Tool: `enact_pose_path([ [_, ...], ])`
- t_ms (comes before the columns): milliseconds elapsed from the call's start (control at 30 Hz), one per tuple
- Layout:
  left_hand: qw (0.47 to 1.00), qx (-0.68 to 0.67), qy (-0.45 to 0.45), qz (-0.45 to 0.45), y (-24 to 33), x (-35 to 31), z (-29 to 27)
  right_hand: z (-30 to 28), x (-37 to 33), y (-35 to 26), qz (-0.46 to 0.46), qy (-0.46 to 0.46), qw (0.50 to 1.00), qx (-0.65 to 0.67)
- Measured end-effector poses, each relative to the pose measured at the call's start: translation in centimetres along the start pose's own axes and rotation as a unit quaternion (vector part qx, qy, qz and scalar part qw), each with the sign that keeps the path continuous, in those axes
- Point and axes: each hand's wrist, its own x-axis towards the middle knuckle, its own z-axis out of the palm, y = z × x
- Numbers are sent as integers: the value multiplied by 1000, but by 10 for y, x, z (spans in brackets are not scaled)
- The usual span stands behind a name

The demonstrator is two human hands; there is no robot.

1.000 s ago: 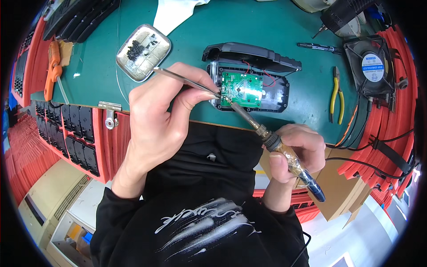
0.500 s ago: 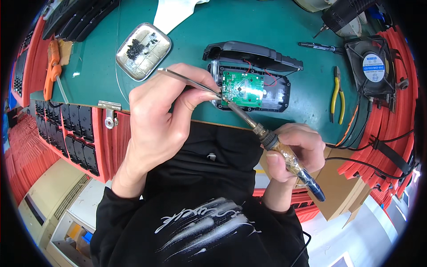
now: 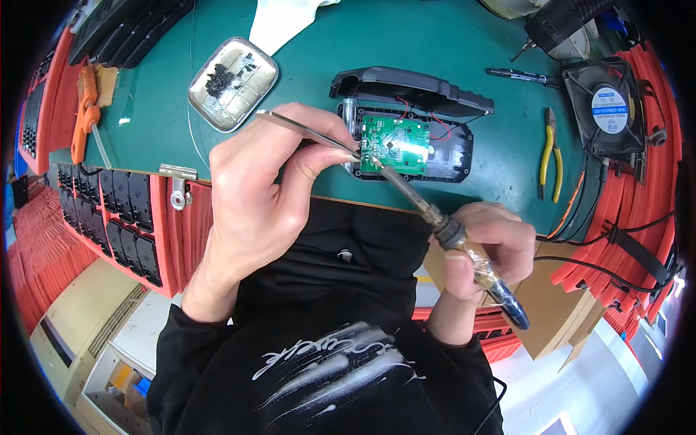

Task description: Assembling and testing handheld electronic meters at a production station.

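My left hand (image 3: 262,181) is closed on a pair of metal tweezers (image 3: 308,133), whose points reach the left edge of a green circuit board (image 3: 406,141). The board sits in the lower half of an opened black plastic case (image 3: 451,163). Its other half (image 3: 413,93) stands tilted behind, joined by thin red and black wires. In my right hand (image 3: 500,246) is a soldering iron (image 3: 413,199), gripped by its wrapped handle. The iron's tip is over the board's lower left part, close to the tweezer points; whether it touches the board I cannot tell.
A metal tray (image 3: 254,87) of small black parts lies at the back left, with an orange glue gun (image 3: 85,109) farther left. Yellow-handled pliers (image 3: 551,159), a marker pen (image 3: 523,77) and a black fan (image 3: 607,109) are on the right.
The soldering iron's tip has shifted slightly right, away from the tweezer points, and my right hand has moved a little right with it. My left hand and the tweezers have stayed nearly still.
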Motion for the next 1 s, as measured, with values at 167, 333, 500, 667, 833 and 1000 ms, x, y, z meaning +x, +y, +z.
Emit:
enact_pose_path([
  [167, 1000, 0, -1, 1, 1, 0, 0, 4, 3, 1, -1, 35, 999, 31],
  [333, 1000, 5, -4, 6, 0, 0, -1, 6, 4, -1, 5, 38, 999, 28],
  [500, 1000, -2, 2, -3, 1, 0, -1, 6, 0, -2, 9, 44, 999, 27],
  [667, 999, 26, -7, 35, 5, 2, -6, -2, -2, 2, 24, 41, 997, 61],
  [833, 999, -24, 27, 37, 15, -4, -14, -3, 0, 7, 5, 61, 994, 93],
  [1000, 998, -42, -5, 41, 28, -15, -25, -10, 11, -2, 17, 110, 978, 178],
])
